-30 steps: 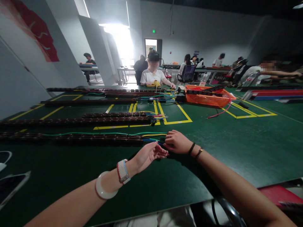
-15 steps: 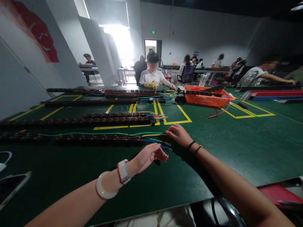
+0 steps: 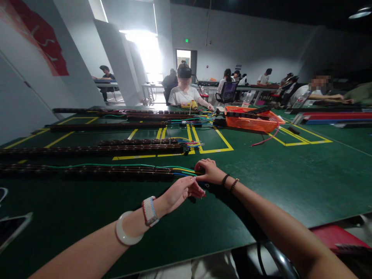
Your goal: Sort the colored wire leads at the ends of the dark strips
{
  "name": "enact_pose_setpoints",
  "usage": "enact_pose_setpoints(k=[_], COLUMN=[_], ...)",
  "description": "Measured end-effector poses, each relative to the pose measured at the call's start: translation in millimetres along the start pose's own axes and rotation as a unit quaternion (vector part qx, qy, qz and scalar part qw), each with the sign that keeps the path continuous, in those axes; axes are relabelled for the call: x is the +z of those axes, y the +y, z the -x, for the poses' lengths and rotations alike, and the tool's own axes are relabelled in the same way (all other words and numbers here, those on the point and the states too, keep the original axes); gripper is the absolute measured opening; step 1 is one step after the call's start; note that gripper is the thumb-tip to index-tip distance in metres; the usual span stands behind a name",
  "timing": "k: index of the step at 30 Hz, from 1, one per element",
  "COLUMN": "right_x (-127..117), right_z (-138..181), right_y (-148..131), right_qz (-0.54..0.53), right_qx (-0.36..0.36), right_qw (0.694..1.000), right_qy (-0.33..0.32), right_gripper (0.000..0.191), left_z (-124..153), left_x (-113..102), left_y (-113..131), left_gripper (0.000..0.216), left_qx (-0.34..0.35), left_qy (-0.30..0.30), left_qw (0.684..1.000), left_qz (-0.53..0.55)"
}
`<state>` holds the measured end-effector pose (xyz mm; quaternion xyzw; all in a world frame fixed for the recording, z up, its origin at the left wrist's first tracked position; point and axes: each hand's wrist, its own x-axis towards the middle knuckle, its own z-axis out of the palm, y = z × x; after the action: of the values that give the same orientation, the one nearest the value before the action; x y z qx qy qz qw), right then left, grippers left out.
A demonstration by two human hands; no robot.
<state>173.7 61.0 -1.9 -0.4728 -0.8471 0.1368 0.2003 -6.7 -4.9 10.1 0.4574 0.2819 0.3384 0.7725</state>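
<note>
Wires (image 3: 182,169) in yellow, green and blue come out of the end of a long dark bundle of strips (image 3: 87,171), which lies flat along the near left part of the green table (image 3: 290,174). A longer green wire (image 3: 101,165) runs along the top of the bundle. The right hand (image 3: 207,171) has its fingers and thumb bent around the wires near their free ends, apparently grasping them; its fingers hide most of the tips. One ring-shaped metal end (image 3: 207,185) shows just below it.

The left hand (image 3: 177,193) is loosely cupped, close below the wires, its thumb tip near the right thumb; whether it pinches a wire cannot be told. A watch (image 3: 150,211) and a white bangle (image 3: 126,230) circle the left wrist, and a beaded bracelet (image 3: 235,183) and a dark band (image 3: 226,179) the right.

Beyond the hands, a second dark bundle (image 3: 139,148) with coloured wire ends lies near yellow tape (image 3: 213,150) on the table. Farther off stands an orange basket (image 3: 252,123) with dark strips in it, a pink wire (image 3: 266,141) trailing from its side. Across the table sits a person in a white shirt (image 3: 183,95).
</note>
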Motion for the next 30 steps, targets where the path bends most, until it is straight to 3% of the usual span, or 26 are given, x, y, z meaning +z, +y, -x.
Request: enact_pose_setpoints(k=[5, 13, 22, 26, 30], right_x=[1.8, 7.3, 10.2, 8.0, 7.9], right_z=[-2.0, -2.6, 1.0, 0.4, -0.2], right_y=[-1.1, -3.1, -15.8, -17.6, -15.8], right_qz=[-0.055, -0.025, 0.024, 0.014, 0.012], right_qx=[-0.011, -0.044, -0.050, -0.024, -0.018], right_qw=[0.998, 0.998, 0.997, 0.999, 1.000], right_qy=[-0.037, -0.036, 0.058, 0.045, 0.004], right_gripper=[0.030, 0.019, 0.009, 0.012, 0.014], left_z=[-1.1, -2.7, -9.4, -10.6, -8.3], left_x=[-1.6, -5.0, -14.1, -13.4, -14.2], left_y=[-1.9, -5.7, -5.5, -4.1, -3.1], left_gripper=[0.030, 0.035, 0.030, 0.027, 0.025], left_qx=[0.001, -0.004, -0.071, -0.078, -0.080], left_qy=[-0.007, -0.019, -0.011, 0.023, 0.002], left_qw=[1.000, 1.000, 0.989, 0.983, 0.984], left_qz=[0.000, 0.008, 0.126, 0.166, 0.159])
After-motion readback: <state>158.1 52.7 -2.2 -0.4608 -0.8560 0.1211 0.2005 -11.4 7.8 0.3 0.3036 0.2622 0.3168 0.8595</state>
